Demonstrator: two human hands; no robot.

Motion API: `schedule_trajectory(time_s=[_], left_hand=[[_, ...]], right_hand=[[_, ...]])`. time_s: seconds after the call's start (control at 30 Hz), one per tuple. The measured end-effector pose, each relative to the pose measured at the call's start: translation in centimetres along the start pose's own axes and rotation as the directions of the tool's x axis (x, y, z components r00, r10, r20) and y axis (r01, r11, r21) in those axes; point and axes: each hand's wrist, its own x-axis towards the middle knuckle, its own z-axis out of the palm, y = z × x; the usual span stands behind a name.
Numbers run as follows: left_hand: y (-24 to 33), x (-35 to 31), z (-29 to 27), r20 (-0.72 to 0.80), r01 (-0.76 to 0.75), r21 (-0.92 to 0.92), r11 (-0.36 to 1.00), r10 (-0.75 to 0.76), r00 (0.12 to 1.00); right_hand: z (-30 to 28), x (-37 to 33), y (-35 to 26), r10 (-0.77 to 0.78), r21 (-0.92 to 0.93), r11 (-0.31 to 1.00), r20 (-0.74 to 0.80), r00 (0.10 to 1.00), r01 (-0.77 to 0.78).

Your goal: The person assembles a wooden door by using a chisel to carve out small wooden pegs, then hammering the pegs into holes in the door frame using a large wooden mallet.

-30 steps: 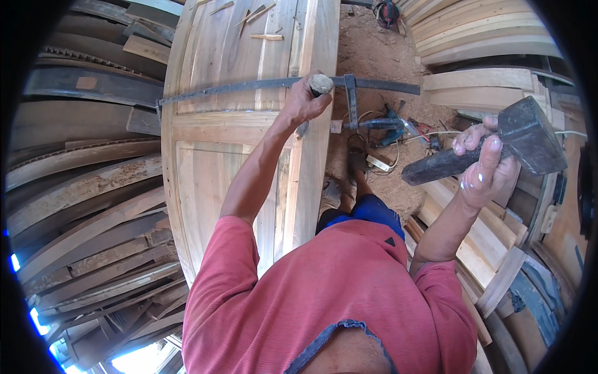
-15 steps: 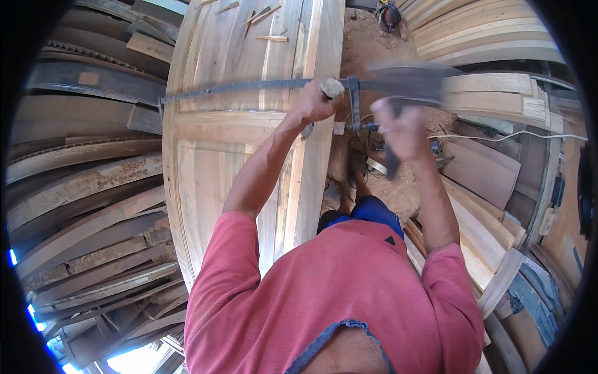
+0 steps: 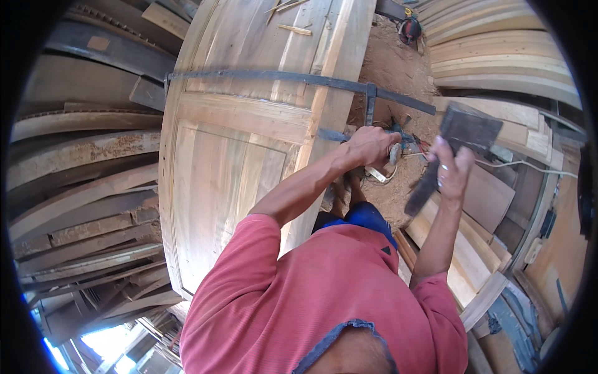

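Stacked curved planks (image 3: 81,187) at far left. Beside them, a panelled wooden door (image 3: 243,143) on edge, with a dark metal bar clamp (image 3: 280,77) across it. Left hand (image 3: 372,146) clenched at the door's right edge, seemingly around a small pale peg, mostly hidden. Right hand (image 3: 450,171) grips the handle of a dark hatchet (image 3: 451,146), head raised, apart from the door. Planks (image 3: 498,50) lie at right.

The person wears a faded red short-sleeved shirt (image 3: 324,293) with a frayed blue collar edge at six o'clock, blue shorts (image 3: 364,217) above it, and both forearms bare.
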Motion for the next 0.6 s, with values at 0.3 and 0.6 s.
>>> schedule_trajectory(time_s=[0.3, 0.6], left_hand=[[-4.5, 1.6, 0.4, -0.168, -0.016, -0.120, 0.993, -0.005, 0.986], [-4.8, 2.5, 0.3, -0.117, 0.044, -0.096, 0.994, -0.055, 0.992]], right_hand=[[-3.6, 0.3, 1.2, 0.014, 0.214, 0.974, -0.393, 0.920, 0.077], [1.3, -1.1, 9.9, 0.267, -0.590, 0.782, 0.028, 0.963, -0.200]])
